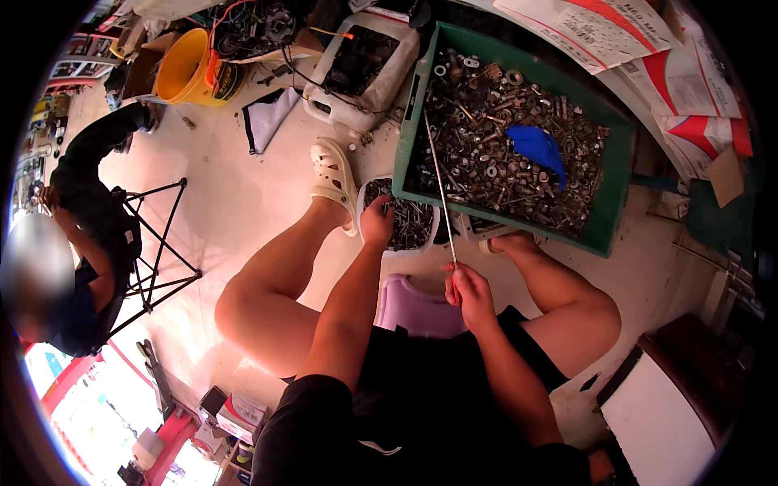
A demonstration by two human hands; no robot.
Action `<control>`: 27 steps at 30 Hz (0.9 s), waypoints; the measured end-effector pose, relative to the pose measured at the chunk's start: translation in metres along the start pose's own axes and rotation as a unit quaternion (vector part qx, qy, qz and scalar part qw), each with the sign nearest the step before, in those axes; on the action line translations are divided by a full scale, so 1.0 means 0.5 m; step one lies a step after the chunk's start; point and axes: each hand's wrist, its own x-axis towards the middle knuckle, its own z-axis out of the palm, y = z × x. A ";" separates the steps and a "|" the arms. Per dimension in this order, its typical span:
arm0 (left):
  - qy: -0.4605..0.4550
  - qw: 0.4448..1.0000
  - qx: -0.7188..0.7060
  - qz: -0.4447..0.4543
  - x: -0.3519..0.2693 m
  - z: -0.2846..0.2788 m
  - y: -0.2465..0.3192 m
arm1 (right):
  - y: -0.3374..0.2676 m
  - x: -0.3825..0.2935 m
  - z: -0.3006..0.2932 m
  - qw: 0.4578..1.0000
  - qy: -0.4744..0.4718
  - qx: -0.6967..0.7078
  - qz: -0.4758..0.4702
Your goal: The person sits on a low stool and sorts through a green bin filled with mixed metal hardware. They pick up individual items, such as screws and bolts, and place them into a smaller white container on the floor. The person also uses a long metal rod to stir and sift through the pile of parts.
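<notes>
My right hand [468,294] is closed around the red handle of a long-shafted tool [442,194] that looks like a screwdriver. Its thin metal shaft reaches across the near wall of a green plastic crate [516,222], over loose bolts, nuts and washers [486,140]. A blue scrap [536,149] lies on this hardware. My left hand [378,222] is at the left side of a white tub [433,234] filled with small screws [413,222], just beside the crate's near left corner. Its fingers are curled, and whether they pinch anything is hidden.
A cut-open white jug [358,115] stands left of the crate, with a folded cloth [270,118] and a yellow bucket [188,70] farther left. A purple stool [419,304] is beneath me. A person [91,243] sits at left on a folding chair [155,261].
</notes>
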 end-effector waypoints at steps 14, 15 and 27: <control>-0.097 0.973 0.204 0.050 0.057 -0.006 0.026 | -0.022 0.018 0.016 1.000 -0.009 -0.008 0.012; -0.105 0.969 0.217 0.049 0.061 -0.007 0.025 | -0.023 0.019 0.017 1.000 -0.010 -0.007 0.014; -0.073 0.970 0.231 0.023 0.064 0.007 0.016 | -0.021 0.014 0.014 1.000 -0.013 -0.022 0.001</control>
